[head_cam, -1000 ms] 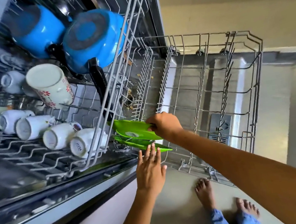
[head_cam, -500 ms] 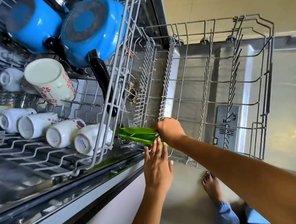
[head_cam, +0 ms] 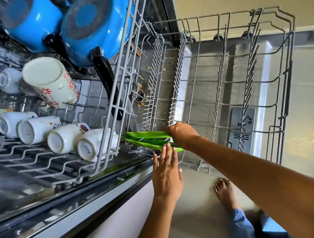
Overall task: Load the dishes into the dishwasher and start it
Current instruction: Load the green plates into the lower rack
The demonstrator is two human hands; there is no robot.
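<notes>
Two green plates [head_cam: 146,140] stand on edge at the near left end of the pulled-out lower rack [head_cam: 274,62]. My right hand [head_cam: 183,135] grips the upper plate at its rim. My left hand [head_cam: 166,171] is flat with straight fingers, its fingertips touching the lower plate's edge. The upper rack [head_cam: 104,143] on the left carries two blue pots [head_cam: 92,26], a tall floral mug [head_cam: 51,83] and several white cups [head_cam: 67,137] lying on their sides.
The open dishwasher door [head_cam: 249,120] lies under the lower rack, with the detergent compartment at its right. Food crumbs dot the tub floor [head_cam: 142,97]. My bare feet [head_cam: 226,193] stand on the floor beside the door.
The upper green plate has tipped from lying open-faced to standing on edge beside the other. My right hand went down with it; my left hand stayed at the lower plate.
</notes>
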